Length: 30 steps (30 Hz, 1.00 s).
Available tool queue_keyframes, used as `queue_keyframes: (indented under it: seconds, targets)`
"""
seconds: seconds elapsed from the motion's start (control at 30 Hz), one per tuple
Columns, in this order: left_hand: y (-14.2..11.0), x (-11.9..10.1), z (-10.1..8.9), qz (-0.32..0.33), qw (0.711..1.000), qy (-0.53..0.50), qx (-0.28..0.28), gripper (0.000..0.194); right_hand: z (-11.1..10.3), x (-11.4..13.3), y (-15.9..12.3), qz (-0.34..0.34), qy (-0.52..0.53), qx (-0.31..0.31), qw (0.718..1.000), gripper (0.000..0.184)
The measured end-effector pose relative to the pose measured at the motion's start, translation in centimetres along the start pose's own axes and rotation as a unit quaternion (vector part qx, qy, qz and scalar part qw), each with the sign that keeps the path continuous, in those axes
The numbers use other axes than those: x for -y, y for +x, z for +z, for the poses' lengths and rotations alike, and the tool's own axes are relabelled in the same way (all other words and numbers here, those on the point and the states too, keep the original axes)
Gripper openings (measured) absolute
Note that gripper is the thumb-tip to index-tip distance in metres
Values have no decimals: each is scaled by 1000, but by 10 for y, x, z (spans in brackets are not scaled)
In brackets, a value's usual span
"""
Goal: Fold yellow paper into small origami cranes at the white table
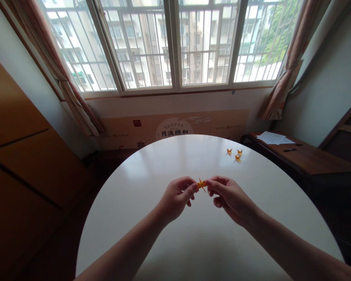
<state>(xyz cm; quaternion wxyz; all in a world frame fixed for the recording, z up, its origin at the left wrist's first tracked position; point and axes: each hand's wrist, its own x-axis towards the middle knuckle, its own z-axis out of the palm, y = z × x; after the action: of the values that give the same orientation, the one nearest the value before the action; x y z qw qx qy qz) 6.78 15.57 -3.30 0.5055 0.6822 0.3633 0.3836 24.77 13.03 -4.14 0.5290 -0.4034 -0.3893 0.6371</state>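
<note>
A small orange origami crane (201,184) is held between my two hands above the white table (128,242). My left hand (179,195) pinches its left side between thumb and fingers. On the opposite side, my right hand (226,195) grips the other end with thumb and index finger, the remaining fingers loosely curled. Thin points of the folded paper stick out above and below. Three finished-looking orange paper cranes, one of them a front crane (238,158), stand close together on the table's far right part.
Beyond the round table is a barred window (175,47) with tied curtains (283,89) at its sides. A wooden bench (312,156) at the right carries white papers (273,137). An orange-brown cabinet (14,156) stands on the left.
</note>
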Motion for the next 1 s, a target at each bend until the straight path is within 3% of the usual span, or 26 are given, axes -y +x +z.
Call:
queue_keyframes:
  seconds: [0.2, 0.37, 0.5, 0.67, 0.77, 1.0]
  targets:
    - [1, 1, 1, -20, 1000, -10, -13, 34, -1, -5, 1, 33, 31, 1, 999, 31]
    - [4, 6, 3, -82, 995, -56, -28, 32, -4, -8, 6, 22, 1, -26, 999, 36]
    - [6, 11, 3, -136, 985, -79, -74, 29, -8, -9, 12, -57, -86, -56, 993, 42]
    - [6, 14, 3, -165, 980, -79, -80, 31, -12, -15, 13, -178, -259, -18, 949, 35]
    - [5, 15, 3, -173, 980, -73, -69, 31, -12, -18, 14, -198, -297, -22, 934, 31]
    - [4, 16, 4, -175, 981, -61, -51, 35, -15, -22, 20, -204, -312, -30, 928, 26]
